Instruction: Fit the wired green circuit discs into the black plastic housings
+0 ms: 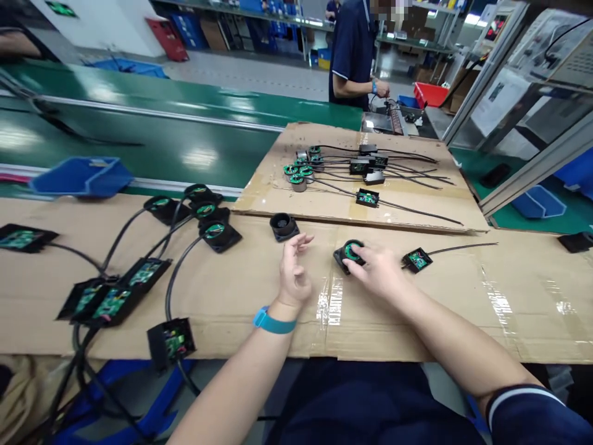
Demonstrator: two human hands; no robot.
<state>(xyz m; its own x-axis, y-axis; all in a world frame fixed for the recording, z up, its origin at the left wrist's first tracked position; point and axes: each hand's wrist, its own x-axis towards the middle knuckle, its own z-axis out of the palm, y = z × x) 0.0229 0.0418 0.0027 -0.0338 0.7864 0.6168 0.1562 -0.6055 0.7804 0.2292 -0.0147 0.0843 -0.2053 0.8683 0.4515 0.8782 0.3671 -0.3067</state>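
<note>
1. Cardboard-covered table (259,290) is stretching across the view, a co-worker (349,55) standing beyond it.
2. Right hand (382,270): its grip is closing, thumb and fingertips, on a green-ringed housing (341,256), which is sitting on the cardboard.
3. Left hand (295,275): its grip is hovering half-curled, holding nothing, just beside a plain black housing (283,227).
4. Circuit box (418,260) is lying right of the right hand.

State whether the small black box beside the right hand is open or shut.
Open: the black box shows its green circuit board uncovered from above.
</note>
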